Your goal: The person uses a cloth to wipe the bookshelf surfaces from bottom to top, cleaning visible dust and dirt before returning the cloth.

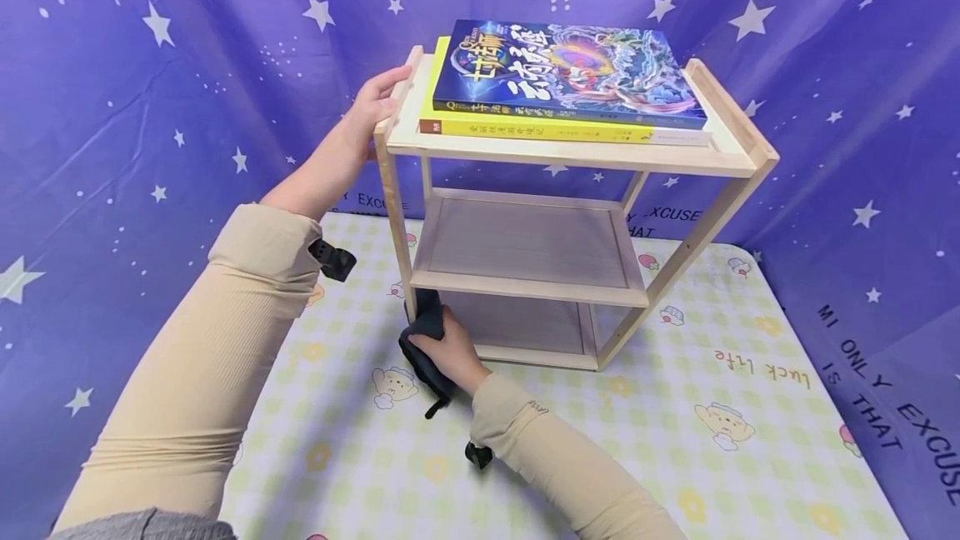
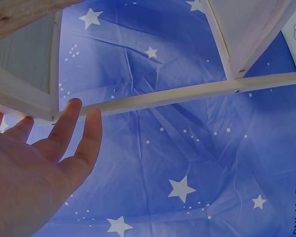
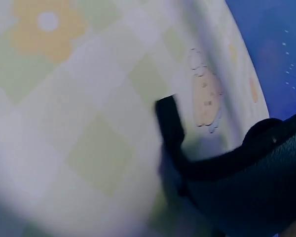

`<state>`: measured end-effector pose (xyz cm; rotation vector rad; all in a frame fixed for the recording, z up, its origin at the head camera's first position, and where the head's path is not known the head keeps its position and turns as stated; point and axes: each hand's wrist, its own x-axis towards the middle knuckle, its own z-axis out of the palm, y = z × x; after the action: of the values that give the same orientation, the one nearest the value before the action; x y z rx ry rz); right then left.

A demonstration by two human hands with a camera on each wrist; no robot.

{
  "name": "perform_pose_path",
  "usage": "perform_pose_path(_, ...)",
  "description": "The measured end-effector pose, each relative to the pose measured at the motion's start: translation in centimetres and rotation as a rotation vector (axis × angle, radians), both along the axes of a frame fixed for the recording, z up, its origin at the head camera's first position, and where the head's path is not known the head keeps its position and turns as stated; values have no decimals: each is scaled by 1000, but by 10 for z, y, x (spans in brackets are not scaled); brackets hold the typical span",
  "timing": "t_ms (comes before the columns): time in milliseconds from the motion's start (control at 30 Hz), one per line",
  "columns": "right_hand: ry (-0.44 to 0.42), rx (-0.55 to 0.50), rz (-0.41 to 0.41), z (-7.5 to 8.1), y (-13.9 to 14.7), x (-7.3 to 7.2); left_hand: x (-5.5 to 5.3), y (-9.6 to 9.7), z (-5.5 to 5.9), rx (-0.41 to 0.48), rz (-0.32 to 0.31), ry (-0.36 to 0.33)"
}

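Note:
My left hand [image 1: 367, 111] rests against the left end of a light wooden shelf unit [image 1: 525, 155], at the top, with some fingers over the side rail. In the left wrist view its spread, fairly straight fingers [image 2: 69, 131] lie by the wooden frame. Low down, my right hand [image 1: 453, 348] grips a dark blue-green cloth [image 1: 426, 332] with black edging and a short black strap. That cloth lies against the foot of the front left post. In the right wrist view the cloth [image 3: 241, 182] shows large, and the right fingers are mostly hidden.
A blue illustrated book [image 1: 570, 73] lies on a yellow book [image 1: 540, 132] on the top board. Below are a middle shelf [image 1: 525, 240] and a bottom shelf [image 1: 517, 323]. A checked tablecloth [image 1: 645, 473] covers the table; a purple starry curtain [image 1: 225, 48] surrounds it.

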<state>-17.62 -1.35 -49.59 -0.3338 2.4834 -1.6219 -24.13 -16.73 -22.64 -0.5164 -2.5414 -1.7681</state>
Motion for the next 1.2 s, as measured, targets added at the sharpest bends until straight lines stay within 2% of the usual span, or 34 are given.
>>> perform_pose_path(100,-51,-84,1,2,1,-3,0,0,0,-1,1,0)
perform_pose_path(467,-153,-190,-56,16,1,-15,-2,1,-1,16,-1,0)
perform_pose_path(733,-322,-364,-81,34,4,-20,-2,1,-1,18,1,-1)
perform_pose_path(900,-329,-413,-93,39,3,-24,-1,1,0,5,2,4)
perform_pose_path(1067,-381,-532,-62,43,0,-24,-1,0,0,9,8,-3)
perform_pose_path(1200,-420,-569,-36,44,-2,-24,-1,0,-1,11,2,0)
